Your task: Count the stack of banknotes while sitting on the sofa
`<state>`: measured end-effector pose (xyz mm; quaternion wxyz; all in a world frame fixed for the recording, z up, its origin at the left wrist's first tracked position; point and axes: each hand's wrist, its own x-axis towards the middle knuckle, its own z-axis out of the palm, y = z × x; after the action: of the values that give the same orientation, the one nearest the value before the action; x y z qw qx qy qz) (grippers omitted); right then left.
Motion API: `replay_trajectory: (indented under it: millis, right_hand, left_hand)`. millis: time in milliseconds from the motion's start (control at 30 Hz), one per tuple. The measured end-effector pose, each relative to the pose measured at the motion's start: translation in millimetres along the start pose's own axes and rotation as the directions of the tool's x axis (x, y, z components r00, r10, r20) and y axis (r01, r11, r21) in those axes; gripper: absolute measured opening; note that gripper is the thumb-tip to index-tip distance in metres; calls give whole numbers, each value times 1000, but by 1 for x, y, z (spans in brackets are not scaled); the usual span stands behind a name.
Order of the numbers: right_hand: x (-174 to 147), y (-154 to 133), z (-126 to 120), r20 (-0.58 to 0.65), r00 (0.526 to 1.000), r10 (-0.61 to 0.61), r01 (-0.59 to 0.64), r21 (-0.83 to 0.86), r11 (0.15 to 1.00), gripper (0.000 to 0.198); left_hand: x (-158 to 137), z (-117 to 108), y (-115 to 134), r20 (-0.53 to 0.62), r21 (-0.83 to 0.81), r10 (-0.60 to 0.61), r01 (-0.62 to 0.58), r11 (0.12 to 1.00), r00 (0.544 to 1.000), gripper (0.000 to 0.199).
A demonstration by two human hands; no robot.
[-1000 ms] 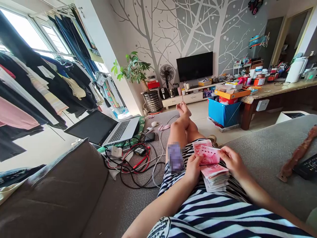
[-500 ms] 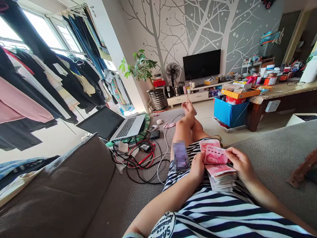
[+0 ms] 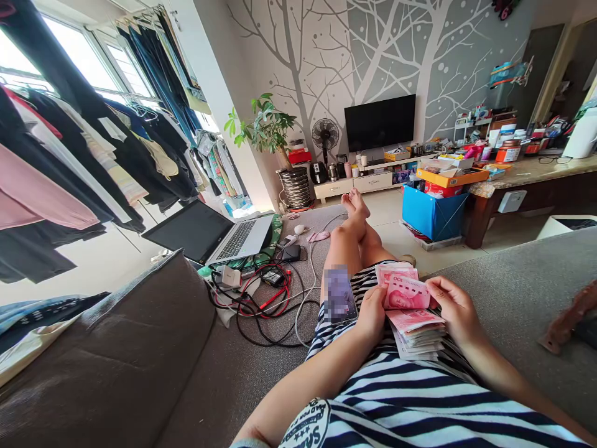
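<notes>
One note (image 3: 407, 294) is at right of the frame's centre, its long axis almost left to right, right end slightly lower. Left hand (image 3: 373, 314) pinches its left end, right hand (image 3: 457, 311) its right; the stack (image 3: 420, 336) lies below.

Phone (image 3: 346, 300) blurred, jug (image 3: 581, 138) cut off

Pixelation masks the phone's left part. The right edge crops the jug, the top edge a wall ornament (image 3: 504, 9). Banknotes (image 3: 407, 294) hide most fingers of the left hand (image 3: 372, 313).
</notes>
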<state>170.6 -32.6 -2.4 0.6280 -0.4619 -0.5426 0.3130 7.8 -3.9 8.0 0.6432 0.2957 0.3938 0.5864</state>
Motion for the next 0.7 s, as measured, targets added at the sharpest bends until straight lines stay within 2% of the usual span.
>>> replay_trajectory:
  millis: [400, 700]
  right_hand:
    - [-1, -5, 1, 17, 1000, 3, -3, 17, 1000, 45]
    - [-1, -2, 0, 32, 999, 20, -21, 27, 999, 47]
  left_hand:
    - [0, 2, -1, 66, -9, -20, 20, 1000, 998, 14]
    - [2, -1, -6, 89, -1, -1, 1, 1000, 996, 21]
